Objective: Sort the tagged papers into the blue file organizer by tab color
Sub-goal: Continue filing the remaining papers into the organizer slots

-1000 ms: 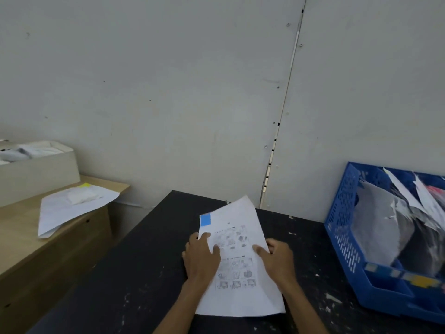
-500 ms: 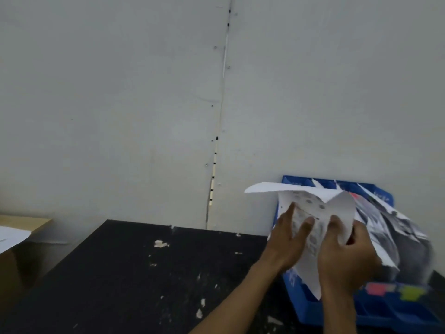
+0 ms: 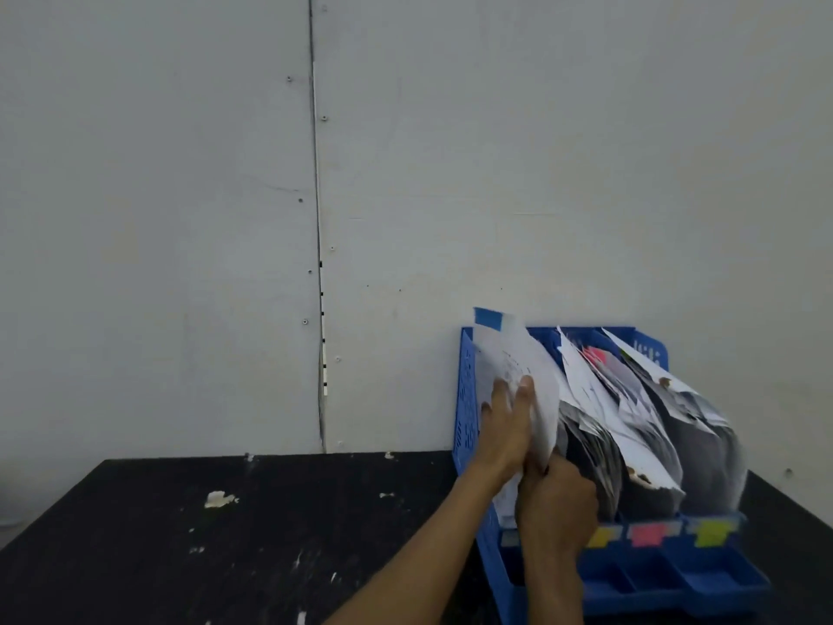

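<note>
Blue-tabbed paper (image 3: 536,376) in the organizer (image 3: 466,399): left hand (image 3: 502,426) presses it flat-fingered, right hand (image 3: 556,512) grips its bottom.

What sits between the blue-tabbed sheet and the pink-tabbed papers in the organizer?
Head view: another stack of papers, white sheet on top, stands between the blue-tabbed sheet and the pink-tabbed papers.

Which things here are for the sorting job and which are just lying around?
For the job: the blue-tabbed paper; the left hand and right hand on it; the blue file organizer; the filed papers; the colour labels on its front.
Just lying about: white scraps on the black table.
</note>
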### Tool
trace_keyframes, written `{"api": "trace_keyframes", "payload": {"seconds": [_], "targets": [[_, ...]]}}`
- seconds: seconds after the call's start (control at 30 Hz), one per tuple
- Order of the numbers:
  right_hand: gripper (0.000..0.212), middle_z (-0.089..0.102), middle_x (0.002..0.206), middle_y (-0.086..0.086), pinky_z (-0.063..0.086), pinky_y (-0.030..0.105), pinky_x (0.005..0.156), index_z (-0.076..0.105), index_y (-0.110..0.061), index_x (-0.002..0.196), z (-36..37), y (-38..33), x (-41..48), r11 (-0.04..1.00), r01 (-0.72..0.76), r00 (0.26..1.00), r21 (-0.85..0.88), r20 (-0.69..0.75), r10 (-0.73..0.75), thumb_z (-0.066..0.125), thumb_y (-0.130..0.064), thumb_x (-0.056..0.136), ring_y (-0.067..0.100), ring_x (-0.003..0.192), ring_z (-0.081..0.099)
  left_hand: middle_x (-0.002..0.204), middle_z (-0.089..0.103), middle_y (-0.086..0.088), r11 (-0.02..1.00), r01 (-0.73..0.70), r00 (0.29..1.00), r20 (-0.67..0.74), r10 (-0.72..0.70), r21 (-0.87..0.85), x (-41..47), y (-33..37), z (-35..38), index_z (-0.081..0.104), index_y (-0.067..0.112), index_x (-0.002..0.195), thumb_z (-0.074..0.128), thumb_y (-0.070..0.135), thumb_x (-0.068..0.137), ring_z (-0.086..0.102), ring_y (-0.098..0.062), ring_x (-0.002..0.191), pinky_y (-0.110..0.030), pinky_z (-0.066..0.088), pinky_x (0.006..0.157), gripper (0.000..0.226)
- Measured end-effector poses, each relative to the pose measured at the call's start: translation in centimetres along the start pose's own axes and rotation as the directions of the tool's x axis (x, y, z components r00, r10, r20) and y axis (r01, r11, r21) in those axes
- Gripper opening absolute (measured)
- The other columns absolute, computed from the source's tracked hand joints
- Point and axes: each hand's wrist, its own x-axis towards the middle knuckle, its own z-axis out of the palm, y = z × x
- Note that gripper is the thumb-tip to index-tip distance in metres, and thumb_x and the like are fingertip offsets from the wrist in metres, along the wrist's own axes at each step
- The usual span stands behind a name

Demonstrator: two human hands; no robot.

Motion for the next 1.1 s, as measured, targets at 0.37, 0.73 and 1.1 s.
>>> {"api": "trace_keyframes", "payload": {"seconds": [0.37,0.73,1.1], "targets": [[0.020,0.053,0.068,0.003,0.039,0.022,0.050,0.053,-0.010,0.072,0.6,0.8,-0.2,0.986,-0.030,0.976,-0.166,0.209,0.065,0.056,-0.005,0.091,0.010,0.054,0.046,0.162,-0.007,0.010,0.965,-0.234,0.966,-0.081,0.244,0.118,-2.6,1.1,0.3,-0.010,0.044,0.149,0.024,0.087,0.075,0.001,-0.011,0.148,-0.042,0.009,0.119,0.092],[0.024,0.057,0.055,0.010,0.035,0.027,0.050,0.068,-0.002,0.080,-0.8,-0.2,0.2,0.982,0.182,0.970,0.059,-0.173,-0.170,0.056,-0.017,0.095,0.024,0.050,0.049,0.159,-0.014,0.017,0.896,-0.380,0.915,-0.046,0.401,0.230,-3.9,1.9,-1.9,-0.002,0.061,0.143,0.031,0.062,0.092,-0.012,0.003,0.142,-0.027,0.007,0.111,0.061],[0.028,0.062,0.076,0.015,0.047,0.033,0.059,0.049,-0.008,0.071,-0.9,-1.4,-1.2,0.991,-0.036,0.988,-0.127,0.147,0.054,0.052,-0.020,0.095,0.027,0.064,0.054,0.161,-0.010,0.012,0.950,-0.277,0.961,0.023,0.276,0.142,-2.5,2.3,-1.5,-0.010,0.051,0.147,0.032,0.085,0.079,-0.001,-0.012,0.149,-0.046,0.012,0.120,0.087]]}}
